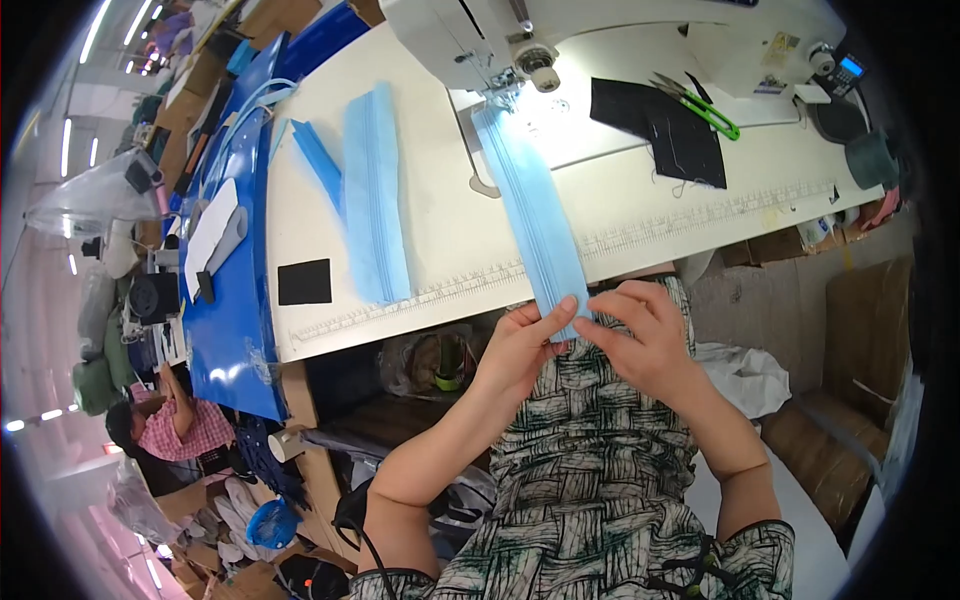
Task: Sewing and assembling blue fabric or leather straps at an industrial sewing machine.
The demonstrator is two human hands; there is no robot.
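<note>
A long light blue fabric strip with seam-like lines down its length runs from under the sewing machine's needle area to the table's near edge. At its near end, my left hand pinches the left side between thumb and fingers. My right hand has its thumb and fingertips closed on the right side of that same end. The far end lies by the presser foot, under bright light. To the left rests another light blue strip, beside a narrower, darker blue strip.
Green-handled scissors lie on black fabric at the right. A black rectangle sits near the front left. A ruler scale crosses the white table. Beyond the left edge is a blue surface. Another person sits farther left.
</note>
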